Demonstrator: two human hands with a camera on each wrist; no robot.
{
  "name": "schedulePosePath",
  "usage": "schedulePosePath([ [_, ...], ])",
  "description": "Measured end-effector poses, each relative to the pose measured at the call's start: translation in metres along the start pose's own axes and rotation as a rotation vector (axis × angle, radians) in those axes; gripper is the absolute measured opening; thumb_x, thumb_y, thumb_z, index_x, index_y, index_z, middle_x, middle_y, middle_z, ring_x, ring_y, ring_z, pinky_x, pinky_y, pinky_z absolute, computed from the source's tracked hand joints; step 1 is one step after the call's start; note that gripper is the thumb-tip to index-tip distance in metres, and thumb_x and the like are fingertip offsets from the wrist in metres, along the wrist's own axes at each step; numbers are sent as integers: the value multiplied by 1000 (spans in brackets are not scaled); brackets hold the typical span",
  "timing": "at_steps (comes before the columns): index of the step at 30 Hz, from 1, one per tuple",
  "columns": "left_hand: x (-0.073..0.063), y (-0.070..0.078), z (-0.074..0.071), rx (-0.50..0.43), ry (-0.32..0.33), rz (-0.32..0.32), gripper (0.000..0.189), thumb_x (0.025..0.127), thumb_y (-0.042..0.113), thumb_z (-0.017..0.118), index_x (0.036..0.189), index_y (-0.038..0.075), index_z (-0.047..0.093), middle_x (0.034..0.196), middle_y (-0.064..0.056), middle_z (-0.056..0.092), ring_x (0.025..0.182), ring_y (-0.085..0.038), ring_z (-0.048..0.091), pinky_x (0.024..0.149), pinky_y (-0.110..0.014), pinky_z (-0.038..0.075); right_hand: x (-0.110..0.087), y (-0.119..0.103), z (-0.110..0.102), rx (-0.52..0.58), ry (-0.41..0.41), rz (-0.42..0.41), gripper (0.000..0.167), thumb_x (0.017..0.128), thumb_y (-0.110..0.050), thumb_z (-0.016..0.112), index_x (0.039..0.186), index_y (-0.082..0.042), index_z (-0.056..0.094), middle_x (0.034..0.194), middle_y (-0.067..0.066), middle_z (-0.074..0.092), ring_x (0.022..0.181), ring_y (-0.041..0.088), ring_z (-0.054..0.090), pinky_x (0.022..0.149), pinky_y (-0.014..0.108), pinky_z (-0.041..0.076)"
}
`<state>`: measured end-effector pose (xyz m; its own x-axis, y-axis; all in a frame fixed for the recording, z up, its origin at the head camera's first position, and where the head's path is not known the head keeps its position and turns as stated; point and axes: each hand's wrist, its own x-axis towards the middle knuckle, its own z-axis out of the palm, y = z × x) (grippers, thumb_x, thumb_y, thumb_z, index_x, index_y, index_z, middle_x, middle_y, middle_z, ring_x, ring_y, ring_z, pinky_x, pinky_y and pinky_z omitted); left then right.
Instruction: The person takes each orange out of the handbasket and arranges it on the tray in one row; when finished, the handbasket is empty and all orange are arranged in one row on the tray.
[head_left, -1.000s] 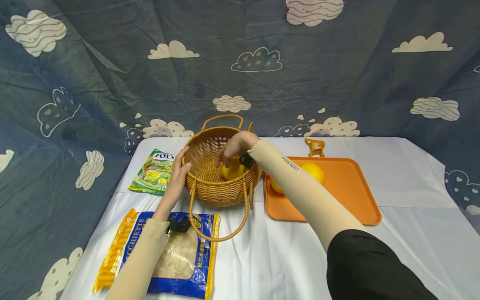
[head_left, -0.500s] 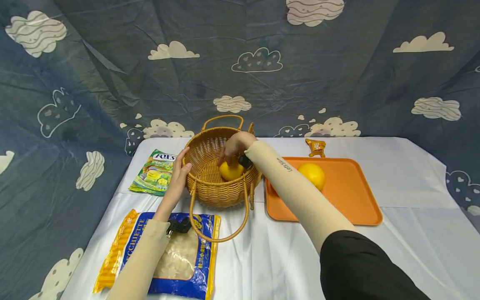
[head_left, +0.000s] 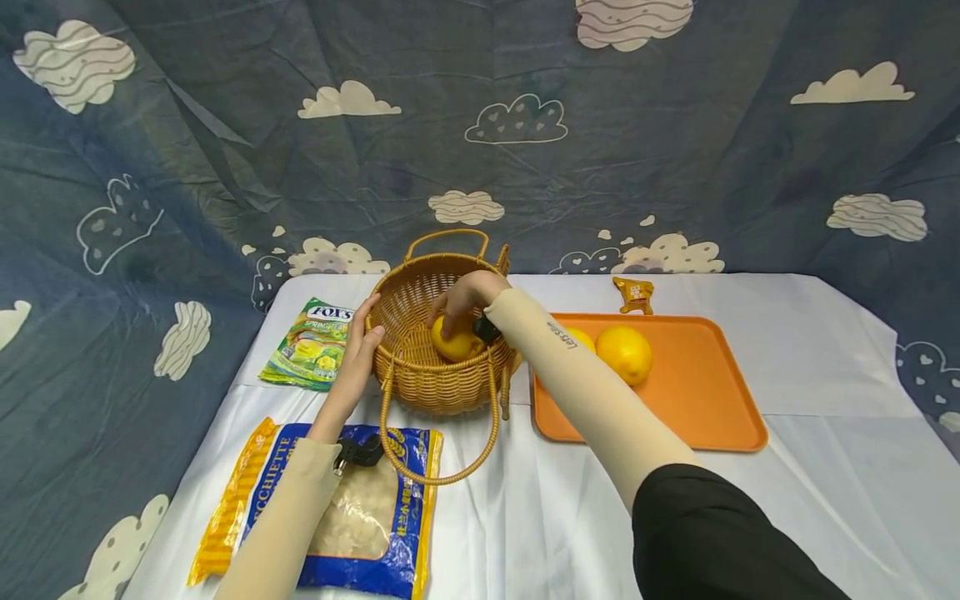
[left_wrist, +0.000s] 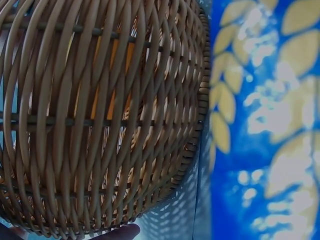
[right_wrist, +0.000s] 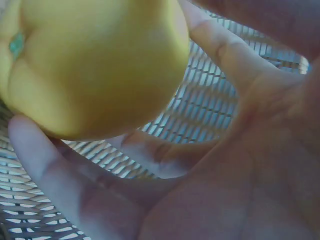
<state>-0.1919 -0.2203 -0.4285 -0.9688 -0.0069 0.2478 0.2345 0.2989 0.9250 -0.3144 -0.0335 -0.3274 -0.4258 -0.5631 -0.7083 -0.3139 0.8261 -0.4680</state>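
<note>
In the head view, a brown wicker basket (head_left: 442,385) stands at the table's middle. My left hand (head_left: 356,358) rests on its left side near the rim, fingers fairly straight against the weave; the left wrist view shows the woven wall (left_wrist: 100,100) close up. Inside the basket, my right hand (head_left: 468,298) holds a yellow lemon (head_left: 452,342) by its curled fingers. The right wrist view shows the lemon (right_wrist: 100,65) between thumb and fingers, above the woven bottom. Part of the right hand is hidden behind its own wrist.
An orange tray (head_left: 690,400) with lemons (head_left: 624,354) sits to the right, a small orange packet (head_left: 634,294) behind it. Left of the basket lies a green Fox's candy bag (head_left: 307,346). A blue and yellow pasta bag (head_left: 360,517) lies in front, beneath a drooping basket handle (head_left: 442,480).
The right hand has shifted slightly left inside the basket, and the lemon has moved a little left with it. The right forearm has swung left, uncovering more of the tray's lemons. Left hand unchanged.
</note>
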Motion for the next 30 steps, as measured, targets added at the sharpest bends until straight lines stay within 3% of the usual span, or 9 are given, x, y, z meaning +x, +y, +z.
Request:
schedulePosePath([
  [4, 1, 1, 0, -4, -5, -1, 58, 96, 31, 37, 152, 18, 24, 155, -10, 14, 140, -30, 16, 109, -54, 14, -6, -2, -4, 71, 15, -41, 41, 96, -18, 56, 136, -20, 47, 148, 5, 26, 114, 22, 40, 84, 34, 41],
  [7, 0, 2, 0, -10, -8, 0, 59, 97, 28, 36, 152, 16, 23, 156, -11, 13, 141, -31, 14, 109, -55, 12, -16, -2, -9, 121, 33, -93, 40, 97, -19, 55, 136, -22, 45, 144, 4, 25, 83, 18, 41, 66, 29, 38],
  [9, 0, 3, 0, -13, -10, -2, 59, 97, 28, 36, 152, 16, 22, 156, -12, 12, 141, -32, 14, 109, -55, 12, -25, 0, -11, 151, 50, -134, 39, 97, -19, 54, 135, -23, 44, 140, 6, 28, 71, 16, 37, 60, 26, 35],
  [11, -1, 3, 0, -10, -11, -4, 58, 97, 30, 36, 152, 17, 22, 156, -11, 12, 141, -31, 14, 109, -55, 12, -36, 2, -13, 175, 67, -189, 38, 98, -18, 52, 135, -21, 42, 135, 9, 30, 68, 15, 39, 61, 26, 40],
  [13, -1, 3, 0, -4, -11, -5, 58, 97, 31, 36, 152, 19, 23, 156, -10, 13, 141, -30, 15, 109, -54, 13, -47, 6, -14, 198, 92, -240, 40, 99, -19, 51, 137, -20, 40, 134, 11, 32, 77, 19, 49, 69, 31, 49],
  [17, -1, 2, 0, 1, -11, -4, 58, 96, 35, 36, 152, 23, 23, 155, -8, 14, 140, -29, 16, 108, -56, 14, -67, 20, -18, 258, 143, -349, 49, 99, -21, 50, 145, -20, 33, 137, 10, 31, 98, 25, 53, 81, 40, 51],
  [23, -1, 1, 1, -16, -13, -2, 59, 96, 34, 37, 152, 21, 23, 155, -10, 14, 140, -32, 16, 108, -57, 15, -98, 49, -20, 334, 203, -476, 54, 99, -23, 50, 149, -24, 29, 136, 11, 35, 94, 28, 55, 80, 46, 50],
  [30, -3, 3, 1, -29, -17, -10, 60, 96, 29, 37, 153, 17, 21, 156, -12, 11, 140, -33, 14, 108, -57, 14, -125, 89, -4, 423, 300, -496, 53, 94, -17, 58, 139, -24, 30, 130, 16, 40, 97, 35, 56, 78, 46, 52],
])
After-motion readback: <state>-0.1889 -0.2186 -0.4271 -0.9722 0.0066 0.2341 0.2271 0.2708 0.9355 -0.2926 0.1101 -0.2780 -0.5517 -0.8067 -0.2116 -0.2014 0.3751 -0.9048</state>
